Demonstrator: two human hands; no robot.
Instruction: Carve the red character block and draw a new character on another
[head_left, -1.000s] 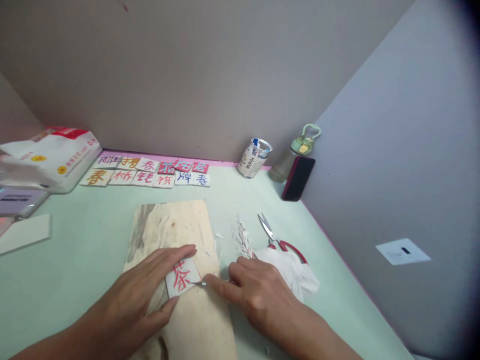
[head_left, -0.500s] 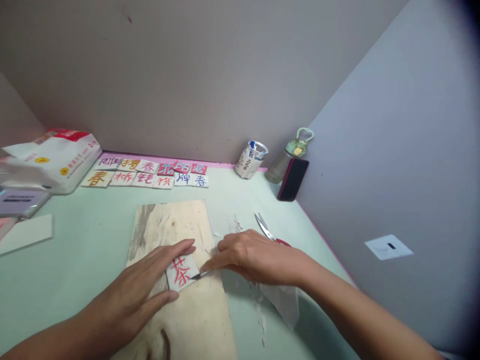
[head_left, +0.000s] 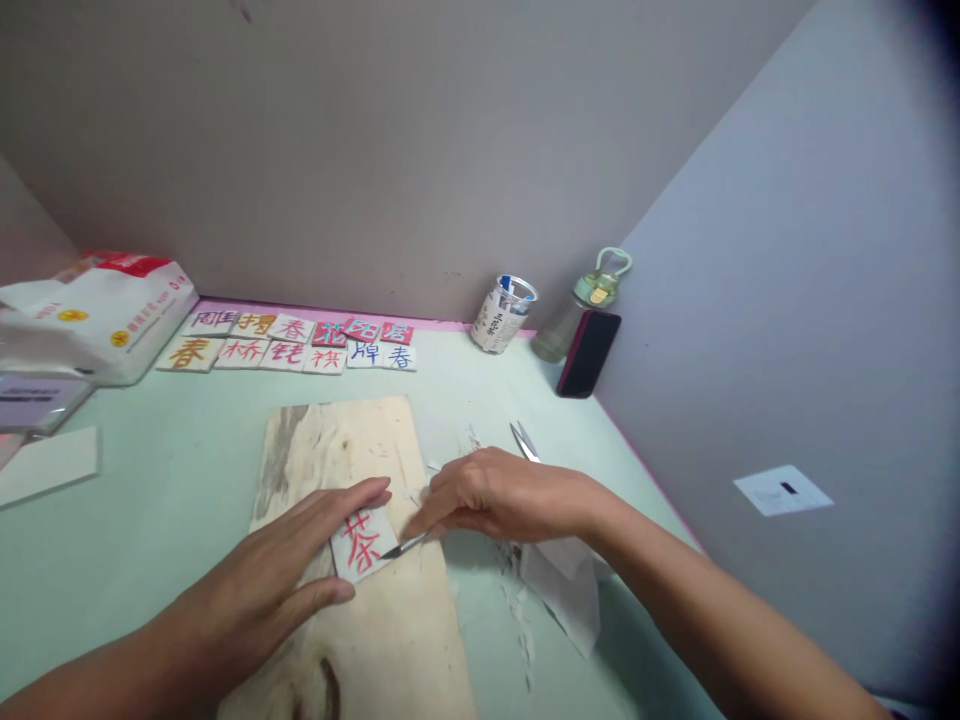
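Note:
A small white tile [head_left: 367,548] with a red Chinese character lies on the wooden board [head_left: 375,630]. My left hand [head_left: 300,560] steadies it, fingers along its upper edge and thumb by its lower left corner. Pinched in my right hand [head_left: 480,495] is a slim craft knife [head_left: 405,546], its dark pointed blade touching the tile's lower right part near the red strokes. My right fingers hide most of the knife's handle. Behind my right wrist, the scissors [head_left: 524,440] show only their blades.
Several lettered tiles [head_left: 240,352] stand in two rows along the back. A tin [head_left: 499,320], bottle [head_left: 559,325] and phone [head_left: 589,355] are at back right. A tissue pack [head_left: 142,315] and white slab [head_left: 52,466] lie left. Shavings and crumpled tissue [head_left: 562,590] lie right of the board.
My right hand has shifted slightly, showing more of the craft knife's shaft and covering the scissors' red handle. My left hand and the tile stay in place; the view has moved slightly.

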